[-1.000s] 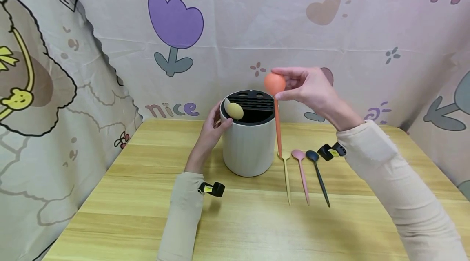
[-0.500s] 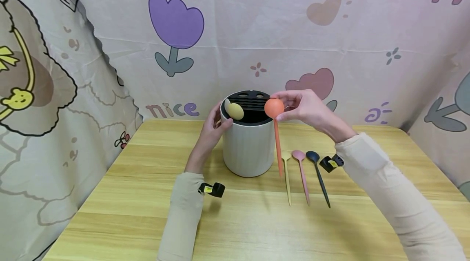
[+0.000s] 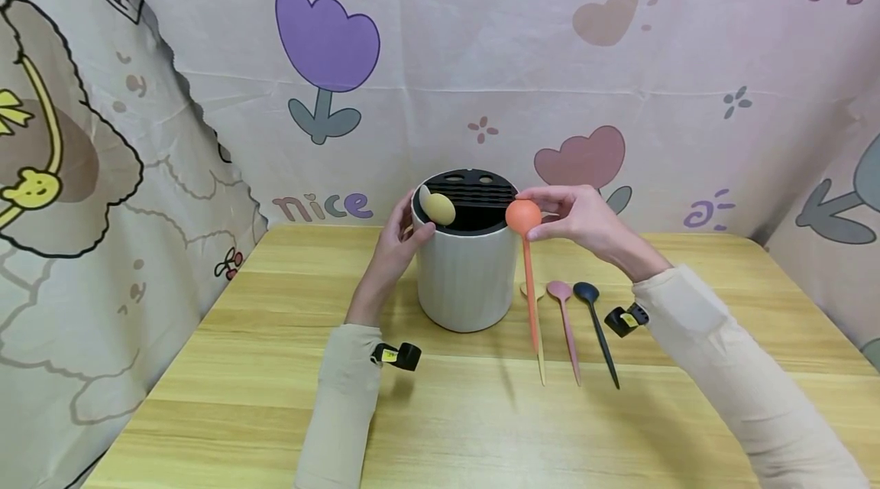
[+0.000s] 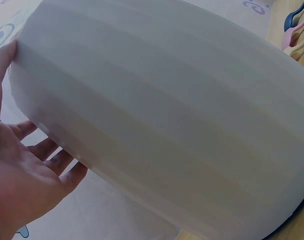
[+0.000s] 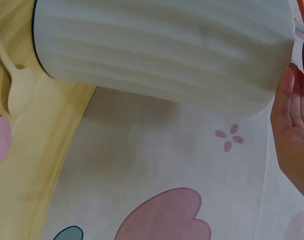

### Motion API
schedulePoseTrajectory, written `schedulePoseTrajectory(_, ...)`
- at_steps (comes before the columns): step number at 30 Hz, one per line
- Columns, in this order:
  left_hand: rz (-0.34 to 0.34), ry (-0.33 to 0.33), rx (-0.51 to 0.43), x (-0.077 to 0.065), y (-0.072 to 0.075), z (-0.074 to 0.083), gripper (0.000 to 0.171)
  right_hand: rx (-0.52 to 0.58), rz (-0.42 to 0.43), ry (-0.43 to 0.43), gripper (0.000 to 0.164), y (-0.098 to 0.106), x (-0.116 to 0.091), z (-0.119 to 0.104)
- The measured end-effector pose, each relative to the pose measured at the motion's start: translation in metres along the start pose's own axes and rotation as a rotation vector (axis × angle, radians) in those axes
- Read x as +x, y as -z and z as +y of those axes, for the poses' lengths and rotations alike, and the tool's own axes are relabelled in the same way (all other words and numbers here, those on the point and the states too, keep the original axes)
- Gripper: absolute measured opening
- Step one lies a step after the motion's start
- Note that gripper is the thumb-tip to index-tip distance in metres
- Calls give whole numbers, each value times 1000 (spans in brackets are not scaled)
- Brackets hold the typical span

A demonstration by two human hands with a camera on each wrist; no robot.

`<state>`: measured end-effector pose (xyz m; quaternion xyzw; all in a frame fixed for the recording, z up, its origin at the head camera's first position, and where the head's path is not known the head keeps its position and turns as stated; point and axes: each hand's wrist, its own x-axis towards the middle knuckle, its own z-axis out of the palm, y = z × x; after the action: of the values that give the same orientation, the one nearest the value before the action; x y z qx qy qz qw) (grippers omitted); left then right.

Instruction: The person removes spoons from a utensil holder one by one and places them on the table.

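Head view: right hand (image 3: 580, 218) pinches near-upright orange spoon (image 3: 528, 267) near white canister (image 3: 467, 283); left hand (image 3: 392, 252), fingers spread, holds canister's side.

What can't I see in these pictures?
Head view: the handle of the yellow spoon, hidden by the white holder.
Head view: part of the cream spoon on the table, behind the orange ladle.
Right wrist view: the pink spoon's handle, cut off by the left edge.
Head view: any print on the left wrist's yellow label, too small.

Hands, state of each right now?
Left hand: holding the pot by its side.
Right hand: closed, pinching the orange spoon at its head.
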<state>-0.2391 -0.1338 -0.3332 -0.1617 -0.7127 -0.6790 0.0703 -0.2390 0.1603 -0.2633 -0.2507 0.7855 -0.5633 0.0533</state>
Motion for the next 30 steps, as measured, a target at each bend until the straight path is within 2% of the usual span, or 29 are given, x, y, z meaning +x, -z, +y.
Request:
schedulePoseTrajectory(10, 6, 2, 12, 0, -1, 1, 73, 33, -3, -45, 55, 8, -11, 14)
schedulePoseTrajectory(17, 11, 2, 14, 0, 0, 0, 73, -69, 7, -84, 57, 12, -16, 29)
schedulePoseTrajectory(24, 11, -9, 4, 1, -1, -1, 73, -127, 0, -146, 59, 20, -20, 45)
schedulePoseTrajectory(30, 8, -6, 8, 0, 0, -1, 73, -154, -33, -160, 62, 25, -22, 64)
